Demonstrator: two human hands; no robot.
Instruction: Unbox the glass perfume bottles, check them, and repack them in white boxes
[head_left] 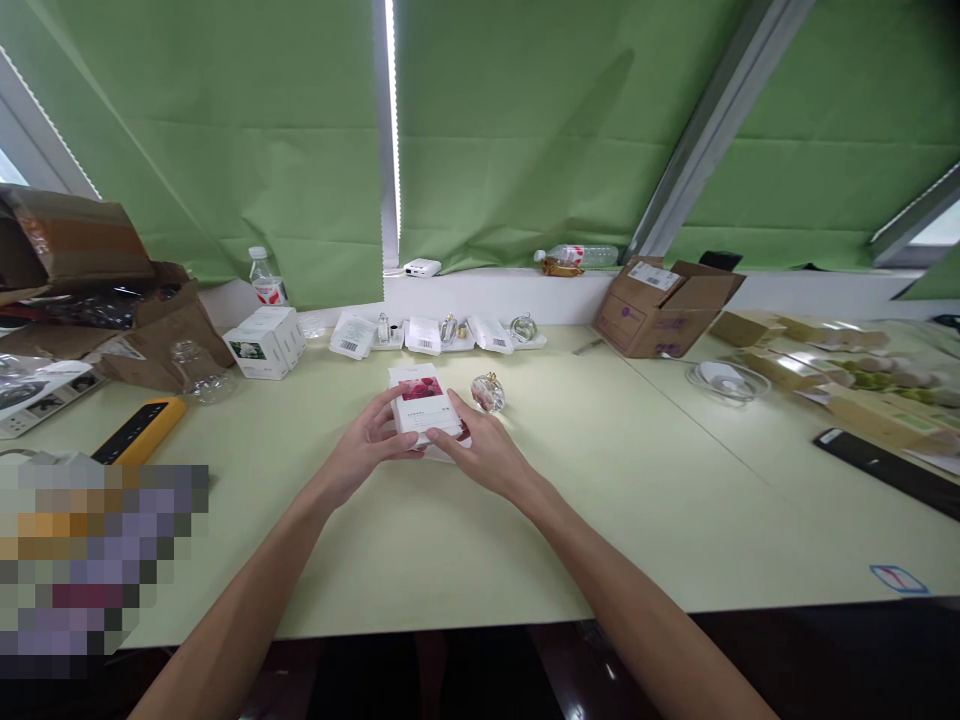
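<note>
Between my two hands is a white box (421, 408) with a picture of red flowers on its face. My left hand (369, 438) grips its left side, thumb at the lower edge. On the opposite side my right hand (484, 445) closes round the right edge, its thumb on the near corner. Part of something white shows beneath the box, mostly hidden by my fingers. Just beyond my right hand stands a round clear glass bottle (488, 394) with a gold-coloured top, apart from the fingers.
Along the back lie white packages with barcodes (424, 336) and small glass bottles. White boxes (266, 343) and a brown paper bag (161, 335) stand left, near a yellow-and-black device (142, 430). An open carton (660, 308), a coiled white cable (727, 381) and a black strip (892, 470) are right.
</note>
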